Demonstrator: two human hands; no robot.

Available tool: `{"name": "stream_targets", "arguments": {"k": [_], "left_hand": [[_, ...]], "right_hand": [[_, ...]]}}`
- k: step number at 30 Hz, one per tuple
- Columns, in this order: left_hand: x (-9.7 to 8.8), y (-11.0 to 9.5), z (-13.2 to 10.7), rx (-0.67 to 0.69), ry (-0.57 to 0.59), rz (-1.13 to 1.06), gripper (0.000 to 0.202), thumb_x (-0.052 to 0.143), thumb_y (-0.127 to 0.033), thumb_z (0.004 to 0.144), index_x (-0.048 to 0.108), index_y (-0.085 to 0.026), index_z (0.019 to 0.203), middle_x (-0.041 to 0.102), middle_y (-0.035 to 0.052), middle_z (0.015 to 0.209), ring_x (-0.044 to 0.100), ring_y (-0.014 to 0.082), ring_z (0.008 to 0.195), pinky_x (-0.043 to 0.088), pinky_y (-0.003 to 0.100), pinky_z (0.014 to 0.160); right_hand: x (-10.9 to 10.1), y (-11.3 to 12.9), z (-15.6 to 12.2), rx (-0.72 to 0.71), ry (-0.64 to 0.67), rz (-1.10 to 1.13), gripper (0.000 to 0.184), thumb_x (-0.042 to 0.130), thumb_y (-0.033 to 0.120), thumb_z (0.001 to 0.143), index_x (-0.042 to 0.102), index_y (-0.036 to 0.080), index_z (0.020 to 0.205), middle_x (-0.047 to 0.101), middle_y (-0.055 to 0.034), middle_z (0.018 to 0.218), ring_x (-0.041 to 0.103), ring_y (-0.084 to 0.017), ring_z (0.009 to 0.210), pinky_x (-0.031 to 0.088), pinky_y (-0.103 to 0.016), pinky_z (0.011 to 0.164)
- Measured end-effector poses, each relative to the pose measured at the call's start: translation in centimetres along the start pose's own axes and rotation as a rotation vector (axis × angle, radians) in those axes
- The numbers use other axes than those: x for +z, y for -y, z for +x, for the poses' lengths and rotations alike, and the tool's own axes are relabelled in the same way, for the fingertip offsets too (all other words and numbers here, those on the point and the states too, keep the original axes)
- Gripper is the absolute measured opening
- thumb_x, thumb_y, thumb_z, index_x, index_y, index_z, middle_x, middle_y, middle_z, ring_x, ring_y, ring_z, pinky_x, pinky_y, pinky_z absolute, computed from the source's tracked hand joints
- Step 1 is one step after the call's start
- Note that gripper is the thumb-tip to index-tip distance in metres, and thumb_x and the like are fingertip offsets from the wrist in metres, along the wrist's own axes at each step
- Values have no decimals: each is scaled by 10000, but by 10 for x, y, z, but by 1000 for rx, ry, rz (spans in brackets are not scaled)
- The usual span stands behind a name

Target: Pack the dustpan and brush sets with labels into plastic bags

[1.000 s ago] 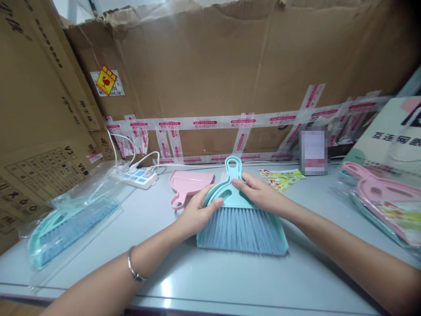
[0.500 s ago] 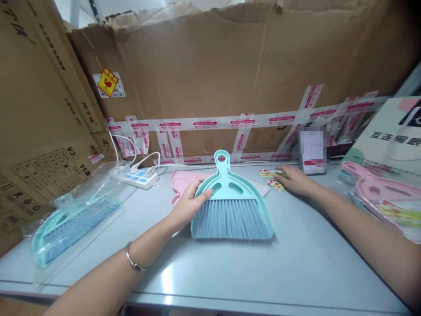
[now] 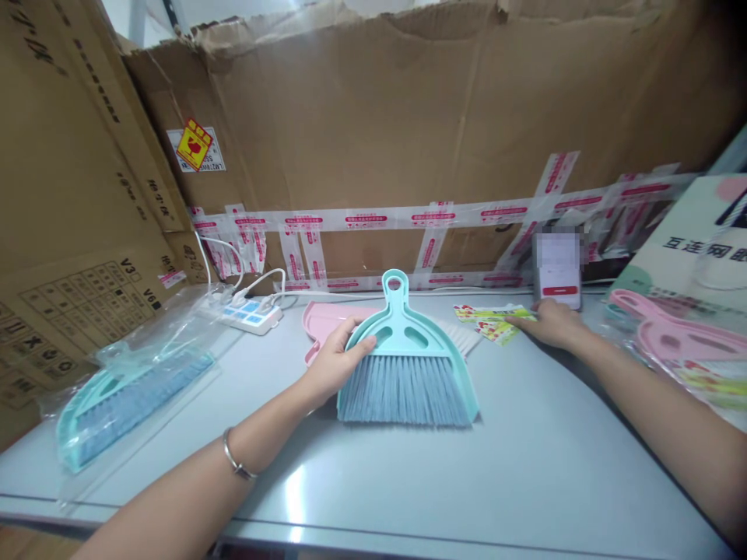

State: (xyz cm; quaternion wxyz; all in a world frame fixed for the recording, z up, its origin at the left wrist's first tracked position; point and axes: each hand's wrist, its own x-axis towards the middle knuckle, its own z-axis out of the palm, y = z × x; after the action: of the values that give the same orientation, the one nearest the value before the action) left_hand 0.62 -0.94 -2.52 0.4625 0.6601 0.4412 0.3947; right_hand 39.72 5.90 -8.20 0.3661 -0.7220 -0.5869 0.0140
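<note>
My left hand (image 3: 337,354) grips the left edge of a teal dustpan (image 3: 396,315) with its thumb in front. A hand brush with blue-grey bristles (image 3: 405,390) is nested in it, bristles down. Behind them lies a pink dustpan (image 3: 327,317), mostly covered, with pale bristles showing at the right. Near the back of the table, my right hand (image 3: 554,325) has its fingers closed on the end of a yellow-green printed card (image 3: 506,313). Another such printed card (image 3: 467,313) overlaps it on the table.
A phone (image 3: 559,272) stands behind my right hand. Left are a bagged teal brush set (image 3: 137,397) and a power strip (image 3: 252,315) with white cables. Right is a bagged pink dustpan (image 3: 677,334). Large cardboard boxes (image 3: 362,117) wall off the back and left.
My right hand has moved right, nearer the phone, and the printed card has slid out that way with it. My left hand still holds the dustpan, which has turned slightly.
</note>
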Motion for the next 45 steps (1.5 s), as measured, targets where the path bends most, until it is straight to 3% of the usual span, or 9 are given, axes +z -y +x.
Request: {"name": "stream_targets", "arguments": {"k": [6, 12, 18, 20, 22, 25, 27, 38, 45], "left_hand": [[-1, 5, 3, 13, 13, -7, 306, 552, -413, 804, 562, -206, 1030, 614, 13, 1026, 544, 203, 1013, 397, 299, 882], [0, 7, 3, 4, -30, -68, 315, 578, -416, 786, 575, -210, 1024, 634, 15, 1034, 552, 213, 1030, 408, 314, 892], [6, 2, 1, -118, -129, -316, 363, 621, -367, 760, 581, -219, 1088, 646, 43, 1105, 581, 233, 1037, 451, 335, 856], [8, 0, 1, -165, -162, -392, 376, 630, -346, 753, 585, -210, 1100, 650, 56, 1114, 581, 243, 1051, 461, 347, 856], [11, -1, 0, -200, -181, -456, 408, 643, -349, 743, 581, -196, 1116, 659, 69, 1099, 586, 254, 1050, 471, 365, 857], [14, 0, 1, -229, -185, -505, 410, 664, -396, 727, 598, -181, 1070, 667, 85, 1093, 597, 263, 1042, 482, 375, 861], [16, 2, 2, -227, -191, -499, 395, 669, -421, 724, 607, -190, 1037, 661, 80, 1116, 592, 262, 1062, 480, 374, 879], [21, 2, 0, -166, -102, -564, 510, 649, -501, 731, 542, -189, 1121, 660, 102, 1111, 604, 272, 1061, 474, 408, 921], [18, 3, -2, -139, -113, -353, 623, 770, -329, 620, 476, -164, 1143, 633, 122, 1112, 598, 287, 1046, 480, 423, 896]], "right_hand": [[-3, 13, -6, 128, 59, 63, 359, 673, 402, 626, 357, 258, 713, 447, 11, 554, 452, -176, 520, 353, -336, 562], [-27, 55, -18, 46, -87, 148, 229, 527, 270, 747, 419, 250, 948, 495, -22, 726, 469, -168, 603, 347, -344, 650], [-60, 143, -59, -194, -175, 894, 396, 650, 282, 671, 507, 264, 1040, 545, -25, 759, 553, -169, 678, 445, -345, 663], [-67, 166, -80, -154, -112, 1063, 407, 659, 317, 664, 540, 281, 1052, 563, -38, 796, 578, -175, 697, 464, -345, 626], [-66, 180, -97, -98, 96, 1142, 435, 671, 352, 660, 547, 303, 1074, 573, -25, 756, 576, -169, 622, 475, -335, 556], [-57, 185, -110, -5, 535, 1173, 485, 678, 388, 661, 520, 310, 1113, 615, -22, 759, 593, -176, 590, 502, -339, 526], [-52, 184, -111, 70, 647, 1209, 529, 685, 405, 633, 504, 292, 1117, 638, -42, 837, 624, -196, 652, 526, -347, 557], [-6, 175, -114, -44, 411, 900, 464, 593, 442, 778, 346, 272, 1131, 444, 32, 815, 627, -138, 579, 582, -343, 587], [-7, 175, -112, -17, 420, 882, 427, 615, 422, 769, 369, 263, 1080, 450, 21, 855, 591, -118, 561, 551, -314, 539]]}}
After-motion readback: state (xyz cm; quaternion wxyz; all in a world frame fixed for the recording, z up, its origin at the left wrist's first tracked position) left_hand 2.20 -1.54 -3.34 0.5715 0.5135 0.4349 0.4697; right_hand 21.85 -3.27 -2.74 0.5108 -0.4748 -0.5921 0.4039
